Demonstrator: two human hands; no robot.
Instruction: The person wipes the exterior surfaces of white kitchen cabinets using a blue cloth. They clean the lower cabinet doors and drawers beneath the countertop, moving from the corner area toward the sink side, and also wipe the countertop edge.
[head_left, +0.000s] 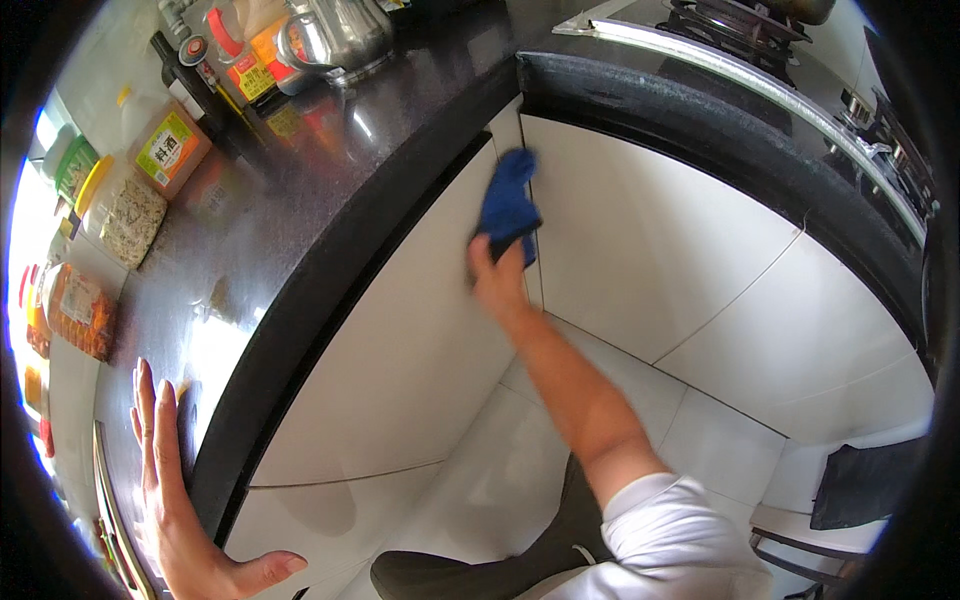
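Observation:
My right hand (499, 274) grips a blue cloth (508, 196) with a dark edge against the white cabinet fronts, near the inner corner where they meet below the counter. The cloth is slightly blurred and hides part of the corner seam. At the lower left, my left hand (176, 495) rests at the edge of the dark countertop (300, 187), fingers extended and thumb spread, with nothing held. White cabinet doors (405, 345) lie under the left counter, and another white door (622, 240) is under the stove side.
Along the wall stand a metal pitcher (349, 37), a cooking wine bottle (169, 146), a dark bottle (199, 90) and a yellow-lidded jar (124, 217). A gas stove (731, 30) is at the upper right. A dark cloth item (862, 484) lies on a stool-like seat (817, 529).

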